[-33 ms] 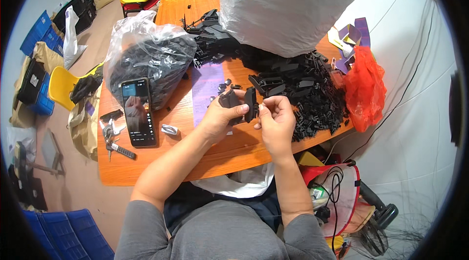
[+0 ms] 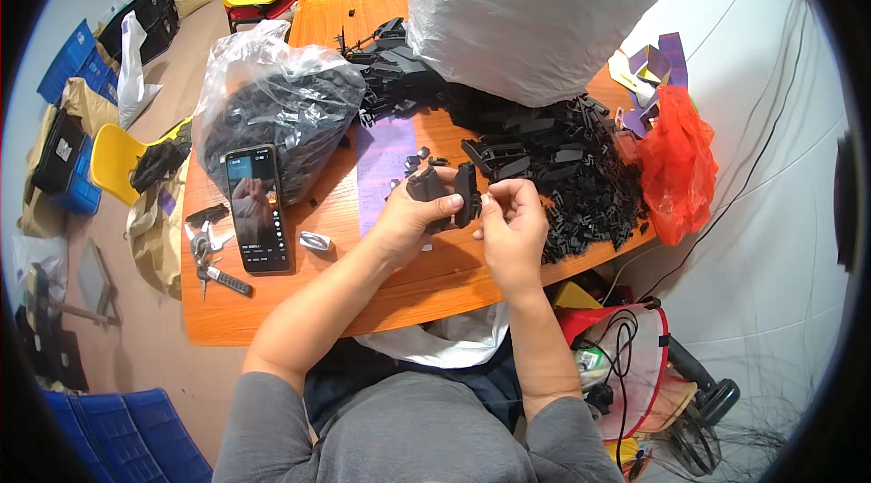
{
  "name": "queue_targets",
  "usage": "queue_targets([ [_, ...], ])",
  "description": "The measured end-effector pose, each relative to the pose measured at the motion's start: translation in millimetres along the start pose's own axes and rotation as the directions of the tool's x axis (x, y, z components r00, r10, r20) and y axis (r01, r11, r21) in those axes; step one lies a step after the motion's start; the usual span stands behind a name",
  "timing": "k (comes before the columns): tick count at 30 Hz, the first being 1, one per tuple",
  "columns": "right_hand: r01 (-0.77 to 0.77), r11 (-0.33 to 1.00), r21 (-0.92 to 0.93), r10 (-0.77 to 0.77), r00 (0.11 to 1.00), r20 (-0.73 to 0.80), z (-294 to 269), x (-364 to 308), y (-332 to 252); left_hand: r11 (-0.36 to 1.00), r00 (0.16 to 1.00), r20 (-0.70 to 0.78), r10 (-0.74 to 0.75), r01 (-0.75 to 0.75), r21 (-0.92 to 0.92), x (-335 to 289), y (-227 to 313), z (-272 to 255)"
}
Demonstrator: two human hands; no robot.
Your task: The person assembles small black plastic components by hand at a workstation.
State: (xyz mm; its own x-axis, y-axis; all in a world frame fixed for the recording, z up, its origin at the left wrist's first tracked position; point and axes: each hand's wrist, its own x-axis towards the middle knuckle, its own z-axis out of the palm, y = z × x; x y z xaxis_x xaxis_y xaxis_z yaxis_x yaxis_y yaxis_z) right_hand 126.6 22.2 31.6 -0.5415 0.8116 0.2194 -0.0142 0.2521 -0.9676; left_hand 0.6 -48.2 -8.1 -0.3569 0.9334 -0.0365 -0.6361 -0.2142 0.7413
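Note:
My left hand (image 2: 406, 218) is closed around black plastic parts (image 2: 426, 185), its thumb lying across them. Another upright black plastic piece (image 2: 465, 194) stands out at the right of that grip. At its right side, my right hand (image 2: 515, 236) has thumb and forefinger pinched together; whatever is between those fingertips is hidden. Both hands are above the orange wooden table (image 2: 435, 276), near its front edge. Just beyond them, small shiny pieces (image 2: 415, 159) lie by a purple printed sheet (image 2: 381, 152). To the right spreads a large heap of black plastic parts (image 2: 581, 165).
A clear bag of black parts (image 2: 281, 125) stands at left, behind a phone (image 2: 257, 211), keys (image 2: 207, 256) and a small silvery object (image 2: 315, 241). A big white sack (image 2: 535, 20) looms over the heap. A red plastic bag (image 2: 676, 165) hangs at the right edge.

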Motion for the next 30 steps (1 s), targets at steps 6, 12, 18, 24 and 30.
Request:
queue_targets([
  [6, 0.134, 0.989, -0.056, -0.135, 0.991, -0.016, -0.8, -1.8, 8.7, 0.998, 0.998, -0.038, 0.046, -0.045, 0.033, -5.0, 4.4, 9.7],
  [12, -0.116, 0.975, 0.189, 0.114, 0.993, 0.018, 6.2, -0.6, 3.9, 1.000, 0.982, -0.188, 0.006, -0.005, 0.003, -3.9, -0.7, 11.0],
  [18, -0.097, 0.981, 0.165, 0.093, 0.995, 0.032, 1.1, 7.9, 18.8, 0.996, 0.979, -0.185, 0.082, -0.076, 0.042, -0.7, -4.7, 4.5],
  [24, 0.130, 0.991, 0.035, -0.127, 0.988, -0.087, 3.9, 3.1, 19.4, 0.996, 0.978, -0.192, 0.086, -0.088, -0.004, -3.9, 0.0, 11.6],
  [30, 0.151, 0.988, -0.014, -0.151, 0.988, -0.006, 2.1, 4.9, 14.0, 0.995, 0.976, -0.192, 0.105, -0.102, 0.022, -4.5, -0.8, 9.5],
])
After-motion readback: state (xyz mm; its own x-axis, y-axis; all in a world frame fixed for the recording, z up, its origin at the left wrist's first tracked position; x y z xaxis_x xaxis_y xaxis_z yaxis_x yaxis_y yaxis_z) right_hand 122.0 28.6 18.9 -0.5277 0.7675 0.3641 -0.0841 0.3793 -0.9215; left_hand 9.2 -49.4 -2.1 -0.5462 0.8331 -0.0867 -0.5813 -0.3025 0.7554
